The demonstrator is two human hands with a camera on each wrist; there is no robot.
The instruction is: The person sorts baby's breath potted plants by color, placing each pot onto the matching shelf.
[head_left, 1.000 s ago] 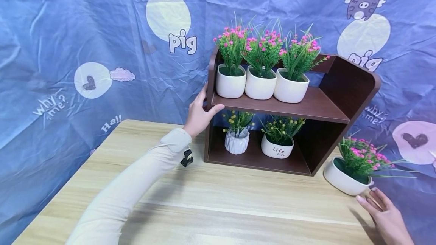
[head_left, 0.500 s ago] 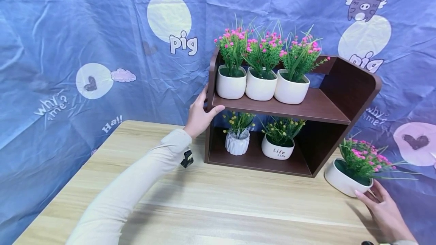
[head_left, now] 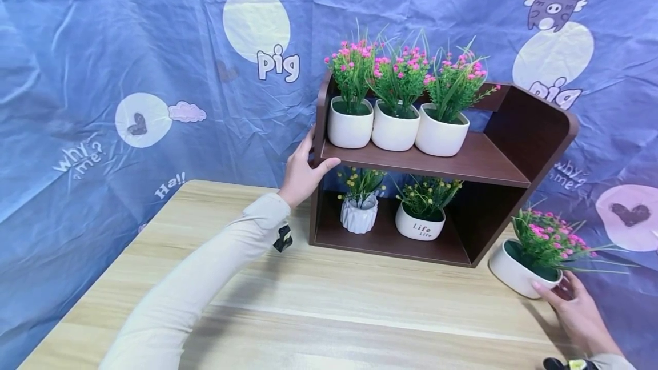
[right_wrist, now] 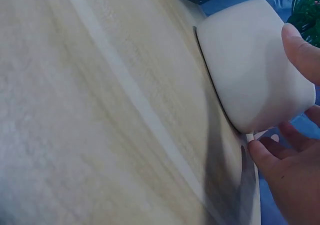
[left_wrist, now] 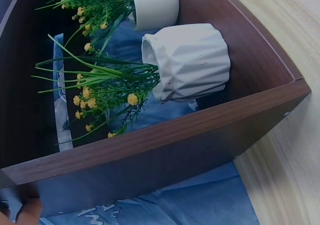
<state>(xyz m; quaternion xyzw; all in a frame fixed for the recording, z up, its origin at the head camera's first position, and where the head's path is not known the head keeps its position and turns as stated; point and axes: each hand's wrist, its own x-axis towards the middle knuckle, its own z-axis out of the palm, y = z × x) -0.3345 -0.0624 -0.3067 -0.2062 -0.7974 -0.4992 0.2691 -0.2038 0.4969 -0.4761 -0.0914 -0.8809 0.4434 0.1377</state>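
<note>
My left hand grips the left side of a dark brown two-tier shelf, thumb on the front edge of the upper board and fingers behind the side panel. At the table's right edge stands a white flowerpot with pink artificial flowers. My right hand holds this pot by its right end, thumb on the front and other fingers around the far side. From the right wrist, the thumb lies near the pot's rim, and the base of the white flowerpot sits at the tabletop.
Three white pots of pink flowers stand in a row on the upper board, from the left. Below are a ribbed white pot and a "Life" pot, both with yellow flowers. A blue printed cloth hangs behind the wooden table.
My right hand has closed from the pot's right end to a grip around it, thumb now on its front. The pot stays nearly in place; my left hand keeps its hold.
</note>
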